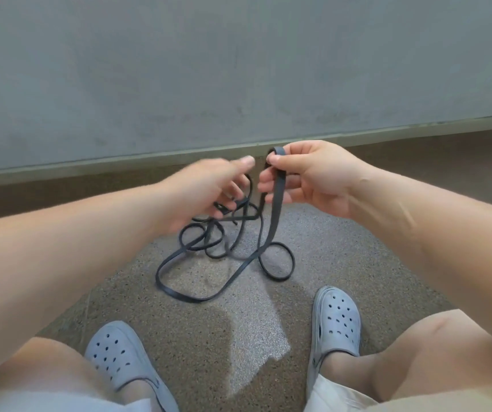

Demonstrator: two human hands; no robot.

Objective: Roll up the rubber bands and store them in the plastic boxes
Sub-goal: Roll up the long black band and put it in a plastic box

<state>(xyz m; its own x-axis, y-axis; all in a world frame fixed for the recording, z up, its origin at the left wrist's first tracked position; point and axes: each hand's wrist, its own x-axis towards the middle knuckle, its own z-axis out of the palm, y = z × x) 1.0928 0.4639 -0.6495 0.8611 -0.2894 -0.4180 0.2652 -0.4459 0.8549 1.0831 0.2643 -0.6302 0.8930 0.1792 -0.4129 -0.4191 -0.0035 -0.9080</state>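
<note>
Fingers of your right hand pinch the folded end of a long dark rubber band, lifting it while the rest lies in loose loops on the speckled floor near the grey wall. Your left hand hovers just beside it, fingers loosely spread, gripping nothing that you can see.

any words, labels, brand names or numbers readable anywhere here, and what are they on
None: no readable text shows anywhere in this view.
The dark rubber band, pinched in the right hand, carries no print.
The left hand is blurred and shows no marking.
The two grey clogs show only holes, no brand mark that can be made out.
The grey wall and speckled floor bear no sign or label.
</note>
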